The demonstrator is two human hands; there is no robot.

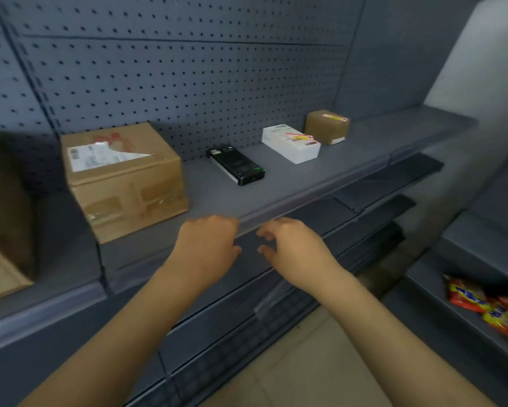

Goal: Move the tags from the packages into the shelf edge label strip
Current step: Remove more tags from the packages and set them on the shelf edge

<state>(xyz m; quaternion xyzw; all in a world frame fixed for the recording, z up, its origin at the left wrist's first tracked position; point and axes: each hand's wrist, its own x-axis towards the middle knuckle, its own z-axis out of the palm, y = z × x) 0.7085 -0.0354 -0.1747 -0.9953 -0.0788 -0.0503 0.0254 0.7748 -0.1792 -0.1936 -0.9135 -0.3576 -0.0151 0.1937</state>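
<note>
A grey shelf carries a large cardboard box (123,180), a black box (236,164), a white box (291,145) and a small brown package (327,126). A red and yellow tag (301,138) lies on the white box, and another tag (335,117) lies on the brown package. The clear label strip (302,198) runs along the shelf's front edge. My left hand (206,248) is at the strip with its fingers curled under; what they hold is hidden. My right hand (294,245) hovers beside it, fingers apart and bent, with nothing in them.
A pegboard back wall (188,83) rises behind the shelf. Another brown box (3,218) sits at the far left. Lower shelves (373,189) step down below. Red and yellow snack packets (493,309) lie on a side shelf at the right. Tiled floor (305,362) shows beneath.
</note>
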